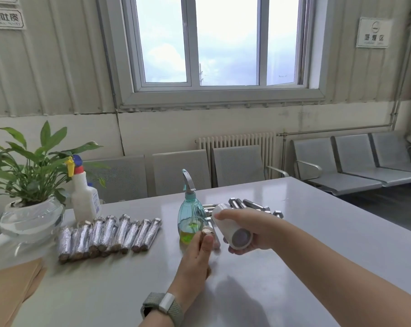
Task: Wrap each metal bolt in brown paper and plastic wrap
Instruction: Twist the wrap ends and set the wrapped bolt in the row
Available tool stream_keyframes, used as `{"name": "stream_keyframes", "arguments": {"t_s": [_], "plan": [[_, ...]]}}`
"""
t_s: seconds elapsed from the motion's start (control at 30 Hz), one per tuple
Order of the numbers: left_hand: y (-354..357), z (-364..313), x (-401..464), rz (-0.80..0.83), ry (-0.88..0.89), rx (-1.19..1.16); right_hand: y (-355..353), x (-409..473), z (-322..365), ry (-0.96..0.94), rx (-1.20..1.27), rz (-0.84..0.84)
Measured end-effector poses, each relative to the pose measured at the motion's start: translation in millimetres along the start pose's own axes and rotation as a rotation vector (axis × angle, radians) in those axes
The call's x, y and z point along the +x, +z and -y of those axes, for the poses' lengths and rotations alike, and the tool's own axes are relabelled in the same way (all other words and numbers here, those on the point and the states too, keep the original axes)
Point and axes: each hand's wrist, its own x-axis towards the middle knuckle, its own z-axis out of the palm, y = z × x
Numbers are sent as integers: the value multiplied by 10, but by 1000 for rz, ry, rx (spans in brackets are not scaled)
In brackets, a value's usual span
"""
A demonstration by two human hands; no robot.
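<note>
Just below the middle of the frame the left hand (195, 253) pinches a paper-wrapped bolt (208, 232) between thumb and curled fingers, holding it up off the table (294, 232), probably so film can be wound round it freely. Only the bolt's brown upper end shows above the thumb; the rest is hidden behind the hand.

To its right, the right hand (251, 228) grips a roll of plastic wrap (231, 228), fingers curled round the white cylinder with the thumb on top, its open core end tilted toward the camera. The roll sits just beside the bolt, seemingly placed to feed film onto it; whether any film already bridges them I cannot tell.

Just behind the hands stands a teal spray bottle (190, 215), and behind the roll lie bare metal bolts (249, 205) awaiting wrapping. At centre left, finished wrapped bolts (107, 234) lie in a tidy row. Brown paper sheets (13, 286) are stacked at lower left, within reach for the next bolt.
</note>
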Motion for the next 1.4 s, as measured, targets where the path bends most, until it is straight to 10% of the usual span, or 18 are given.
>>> {"name": "stream_keyframes", "arguments": {"t_s": [0.97,1.4], "plan": [[-985,-442,-710,413,-221,-175,587,-212,350,-143,-447,42],[-911,-484,-780,279,-149,-151,662,-223,579,-218,-528,58]]}}
